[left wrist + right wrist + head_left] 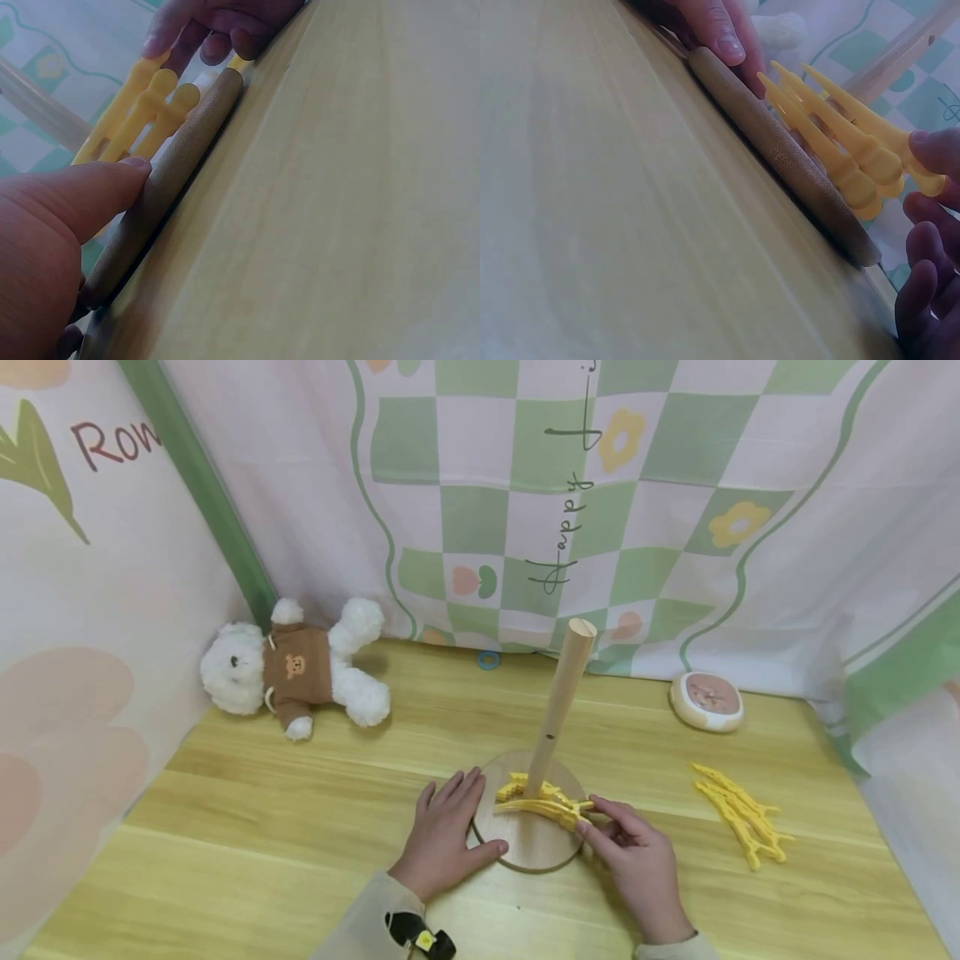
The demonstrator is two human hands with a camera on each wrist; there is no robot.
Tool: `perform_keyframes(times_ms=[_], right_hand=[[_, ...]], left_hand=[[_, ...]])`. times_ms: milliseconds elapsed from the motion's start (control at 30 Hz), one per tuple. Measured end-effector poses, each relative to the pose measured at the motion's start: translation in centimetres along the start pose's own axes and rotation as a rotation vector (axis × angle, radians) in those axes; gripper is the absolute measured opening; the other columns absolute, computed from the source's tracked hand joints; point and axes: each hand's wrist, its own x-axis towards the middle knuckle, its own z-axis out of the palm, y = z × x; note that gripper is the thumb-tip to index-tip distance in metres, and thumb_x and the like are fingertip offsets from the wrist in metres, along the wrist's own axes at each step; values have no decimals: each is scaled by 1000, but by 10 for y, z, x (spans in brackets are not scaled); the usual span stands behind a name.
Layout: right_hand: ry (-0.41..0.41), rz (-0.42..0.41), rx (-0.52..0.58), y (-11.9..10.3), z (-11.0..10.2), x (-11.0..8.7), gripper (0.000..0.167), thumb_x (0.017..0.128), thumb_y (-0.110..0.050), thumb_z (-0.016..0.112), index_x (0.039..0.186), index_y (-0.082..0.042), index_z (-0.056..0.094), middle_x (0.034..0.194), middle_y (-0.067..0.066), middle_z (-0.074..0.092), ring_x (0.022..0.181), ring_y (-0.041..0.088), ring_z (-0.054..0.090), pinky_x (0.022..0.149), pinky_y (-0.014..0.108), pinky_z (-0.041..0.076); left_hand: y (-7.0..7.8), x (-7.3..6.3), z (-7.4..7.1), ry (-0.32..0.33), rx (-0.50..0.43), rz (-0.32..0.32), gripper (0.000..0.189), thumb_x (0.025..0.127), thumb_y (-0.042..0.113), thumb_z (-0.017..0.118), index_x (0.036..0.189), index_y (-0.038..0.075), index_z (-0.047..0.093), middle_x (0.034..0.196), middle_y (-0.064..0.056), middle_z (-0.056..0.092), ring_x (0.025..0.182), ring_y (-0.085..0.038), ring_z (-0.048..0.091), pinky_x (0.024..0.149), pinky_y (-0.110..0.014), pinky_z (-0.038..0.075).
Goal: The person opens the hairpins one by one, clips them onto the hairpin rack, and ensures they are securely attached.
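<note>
A wooden post (561,710) rises, leaning in this view, from a round wooden base (532,857). My left hand (447,837) lies at the base's left side, fingers extended and thumb at the front rim. Around the post's foot sit several yellow plastic pieces (536,808), slender and knobbed at one end. My right hand (637,864) pinches the right end of one such yellow plastic piece (928,182) between thumb and fingers. In the right wrist view, the pieces fan out over the base (780,154), their pointed ends toward the left hand (712,26).
More yellow branched pieces (742,818) lie on the table (300,852) to the right. Behind them stands a small white-rimmed device (707,702). A white plush toy in a brown top (300,668) lies at the back left. A blue ring (488,660) is near the curtain (480,518).
</note>
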Motion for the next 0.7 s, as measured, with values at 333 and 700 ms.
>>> perform_keyframes(times_ms=[333,700], right_hand=[[-14,-40,10,-2,2,0,34,77,7,81,109,0,72,78,3,65,61,9,57,52,19,48],[-3,13,61,-2,6,2,32,78,10,79,107,1,71,82,3,65,66,8,57,58,18,50]], left_hand=[[-2,0,1,-3,7,-2,93,89,63,64,157,8,32,164,-7,27,150,-33,25,119,-61,9],[-3,1,4,5,17,4,94,89,65,62,157,9,32,164,-7,27,150,-33,25,119,-61,10]])
